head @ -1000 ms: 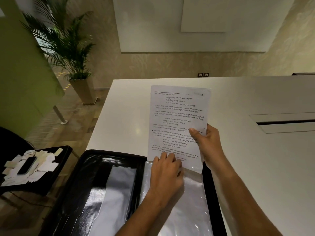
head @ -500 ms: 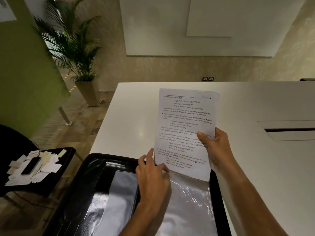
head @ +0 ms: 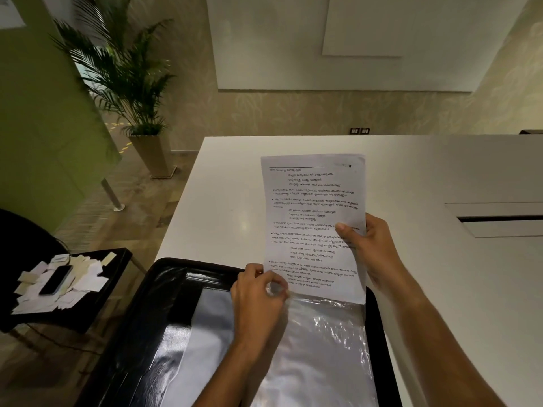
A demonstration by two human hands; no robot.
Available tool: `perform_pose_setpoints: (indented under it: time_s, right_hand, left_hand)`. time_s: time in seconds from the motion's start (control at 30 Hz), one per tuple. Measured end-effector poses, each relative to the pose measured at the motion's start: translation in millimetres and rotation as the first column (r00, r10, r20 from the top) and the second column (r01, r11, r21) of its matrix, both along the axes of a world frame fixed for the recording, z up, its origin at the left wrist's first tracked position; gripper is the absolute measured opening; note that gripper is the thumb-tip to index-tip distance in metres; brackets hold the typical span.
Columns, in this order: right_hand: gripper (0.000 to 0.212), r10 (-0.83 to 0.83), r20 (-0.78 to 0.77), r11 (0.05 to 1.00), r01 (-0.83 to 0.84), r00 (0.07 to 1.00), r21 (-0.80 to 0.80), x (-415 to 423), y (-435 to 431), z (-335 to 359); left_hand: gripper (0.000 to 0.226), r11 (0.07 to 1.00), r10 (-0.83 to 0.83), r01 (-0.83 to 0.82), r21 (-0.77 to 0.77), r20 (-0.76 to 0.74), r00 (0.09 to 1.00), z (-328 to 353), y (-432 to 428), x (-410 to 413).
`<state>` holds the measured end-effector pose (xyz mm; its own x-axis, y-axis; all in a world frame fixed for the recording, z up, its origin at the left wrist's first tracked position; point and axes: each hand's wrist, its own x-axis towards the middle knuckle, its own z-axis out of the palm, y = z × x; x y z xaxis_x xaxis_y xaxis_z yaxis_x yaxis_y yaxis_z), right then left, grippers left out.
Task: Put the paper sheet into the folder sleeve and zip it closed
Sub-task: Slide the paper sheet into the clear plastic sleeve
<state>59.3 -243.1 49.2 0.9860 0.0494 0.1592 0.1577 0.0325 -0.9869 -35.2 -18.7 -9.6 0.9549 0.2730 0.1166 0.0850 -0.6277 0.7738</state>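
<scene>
A printed paper sheet [head: 311, 218] stands upright over the open black folder [head: 164, 292], which lies on the near left part of the white table [head: 440, 289]. My right hand [head: 373, 248] grips the sheet's right edge at mid-height. The sheet's bottom edge meets the top opening of a clear plastic sleeve [head: 323, 348] on the folder's right side. My left hand [head: 258, 301] pinches the sleeve's top left corner beside the sheet's lower left corner. The zip is not visible.
A low black side table [head: 111, 277] at the left carries scattered paper slips and a dark phone [head: 55, 279]. A potted palm [head: 129, 83] stands on the floor beyond it. A cable slot [head: 499, 218] is cut into the table at the right.
My left hand has slid from the middle of the sleeve to its top left corner and now pinches it. The sheet stays held by my right hand.
</scene>
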Motion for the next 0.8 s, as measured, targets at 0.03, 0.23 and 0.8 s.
perform_pose_setpoints:
  time_s: [0.03, 0.23, 0.8]
  right_hand:
    - [0.025, 0.003, 0.006, 1.000, -0.003, 1.000, -0.009, -0.2, -0.3, 0.5]
    - [0.026, 0.013, 0.038, 1.000, -0.012, 0.999, -0.029, -1.1, -1.6, 1.0]
    - [0.023, 0.005, 0.038, 1.000, -0.005, 0.999, -0.001, 1.6, 2.5, 0.8]
  left_hand:
    - [0.041, 1.000, -0.008, 0.009, -0.017, 0.008, 1.000, -0.2, 3.1, 1.5]
    - [0.023, 0.999, -0.050, 0.051, -0.015, 0.049, 0.998, -8.8, 21.3, 8.1]
    - [0.024, 0.982, -0.055, 0.060, 0.179, -0.035, 0.998, -26.0, 53.5, 26.7]
